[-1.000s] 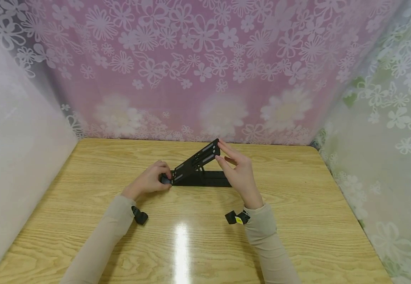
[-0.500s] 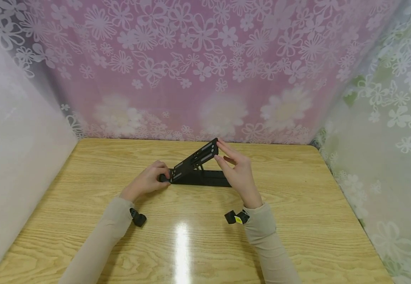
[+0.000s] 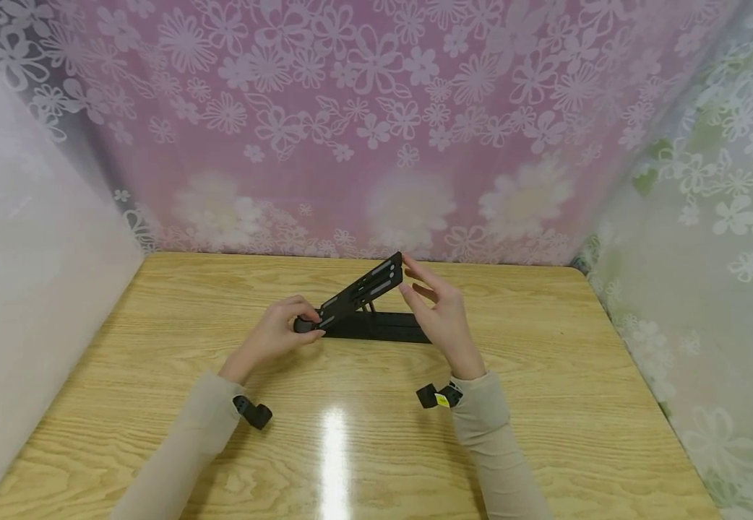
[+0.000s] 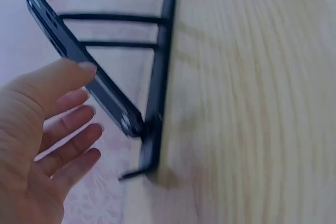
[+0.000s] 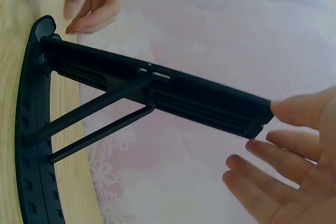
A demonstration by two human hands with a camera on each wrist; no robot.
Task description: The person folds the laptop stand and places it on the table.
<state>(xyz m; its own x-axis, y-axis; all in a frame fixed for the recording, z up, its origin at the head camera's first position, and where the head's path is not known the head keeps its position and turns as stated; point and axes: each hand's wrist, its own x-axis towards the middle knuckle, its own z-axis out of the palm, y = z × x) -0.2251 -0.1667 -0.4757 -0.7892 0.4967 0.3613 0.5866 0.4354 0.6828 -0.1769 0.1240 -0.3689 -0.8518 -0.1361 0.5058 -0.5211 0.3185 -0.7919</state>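
Observation:
A black folding laptop stand [image 3: 357,292] stands on the table, its upper plate tilted up to the right above a flat base [image 3: 389,328]. Two struts [image 5: 94,116] prop the plate from the slotted base. My left hand [image 3: 279,332] is at the low hinged end; its thumb and fingers are parted around the rounded lip [image 3: 303,325]. In the left wrist view its thumb lies against or just in front of the plate, while the other fingers spread loosely. At the raised end, my right hand [image 3: 444,310] touches the plate's corners with thumb and fingertips, fingers fairly straight.
The wooden table [image 3: 337,462] runs back to a pink flowered curtain [image 3: 350,144]. Pale sheets hang at the left and right. Each wrist wears a small black camera, such as the right one [image 3: 428,396].
My left fingers have loosened at the stand's low end and the left wrist has dropped slightly. Stand and right hand have shifted a little to the right; the plate's tilt looks the same.

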